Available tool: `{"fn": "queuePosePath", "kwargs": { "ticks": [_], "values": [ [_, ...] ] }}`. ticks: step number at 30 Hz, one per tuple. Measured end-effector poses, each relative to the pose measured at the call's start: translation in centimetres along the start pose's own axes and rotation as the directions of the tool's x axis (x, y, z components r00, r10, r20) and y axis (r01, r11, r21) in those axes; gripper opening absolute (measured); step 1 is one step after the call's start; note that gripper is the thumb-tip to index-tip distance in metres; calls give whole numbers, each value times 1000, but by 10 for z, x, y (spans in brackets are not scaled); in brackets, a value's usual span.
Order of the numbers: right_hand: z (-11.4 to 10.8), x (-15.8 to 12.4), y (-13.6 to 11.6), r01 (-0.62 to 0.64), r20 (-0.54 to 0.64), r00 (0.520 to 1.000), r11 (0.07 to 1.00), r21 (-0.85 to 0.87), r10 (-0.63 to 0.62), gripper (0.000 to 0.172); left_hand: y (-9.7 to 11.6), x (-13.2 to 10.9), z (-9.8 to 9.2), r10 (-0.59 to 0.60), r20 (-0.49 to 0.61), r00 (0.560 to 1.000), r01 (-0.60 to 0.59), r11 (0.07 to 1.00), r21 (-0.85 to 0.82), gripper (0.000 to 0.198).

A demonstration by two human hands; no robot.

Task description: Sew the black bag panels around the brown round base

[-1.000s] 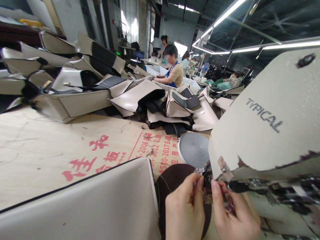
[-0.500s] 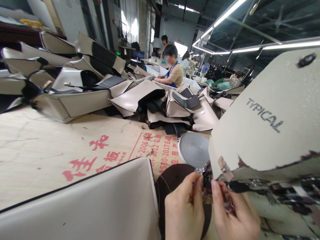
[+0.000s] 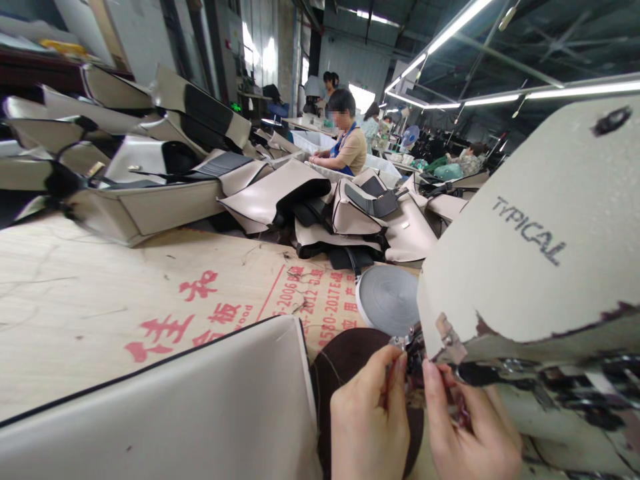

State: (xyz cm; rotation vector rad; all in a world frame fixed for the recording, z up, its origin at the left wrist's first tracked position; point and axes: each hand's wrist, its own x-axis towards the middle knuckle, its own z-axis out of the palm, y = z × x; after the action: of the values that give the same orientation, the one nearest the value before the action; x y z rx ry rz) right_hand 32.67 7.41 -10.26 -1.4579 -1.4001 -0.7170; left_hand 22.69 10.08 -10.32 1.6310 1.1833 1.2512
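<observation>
At the lower edge of a plywood worktable stamped with red characters, the head camera shows a person's two bare hands meeting at the needle area of a sewing machine, its chipped cream housing lettered "TYPICAL". The left hand has thumb and forefinger pinched together beside the metal presser foot; the right hand mirrors it from the other side, fingertips closed on something thin right at the foot (what exactly they pinch is too small and too hidden to tell, possibly a thread). The fingertips of both hands nearly touch one another under the machine's head.

Beneath the left hand lies a dark brown piece of material, partly covered by the wrist. Just beyond the hands, a grey roll of tape lies flat on the table, close against the machine. To the left of the hands, a large cream panel with black piping fills the foreground.

Farther up the table, beige and black bag parts are heaped in a long pile, several with straps and metal clasps. Behind the pile a co-worker in a tan top and blue apron sits at another table, with more people at work deeper in the hall under long strip lights.
</observation>
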Motion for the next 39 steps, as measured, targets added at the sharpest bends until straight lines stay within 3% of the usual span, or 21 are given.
{"fn": "queuePosePath", "kwargs": {
  "ticks": [14,22,30,39],
  "values": [
    [-1,1,1,-1,13,1000,1000,-10,1,11,1,-2,0,3,-15,1000,-3,1000,-14,14],
    [-5,-10,14,39,96,994,997,69,-46,19,1,1,0,-2,19,1000,3,1000,-32,15],
    [-8,-4,13,35,137,990,994,-105,-21,23,6,3,2,-16,35,999,16,1000,14,18],
    [-16,11,16,144,349,935,967,-209,-63,32,9,6,-2,-1,44,999,-2,998,64,17]
  ]
}}
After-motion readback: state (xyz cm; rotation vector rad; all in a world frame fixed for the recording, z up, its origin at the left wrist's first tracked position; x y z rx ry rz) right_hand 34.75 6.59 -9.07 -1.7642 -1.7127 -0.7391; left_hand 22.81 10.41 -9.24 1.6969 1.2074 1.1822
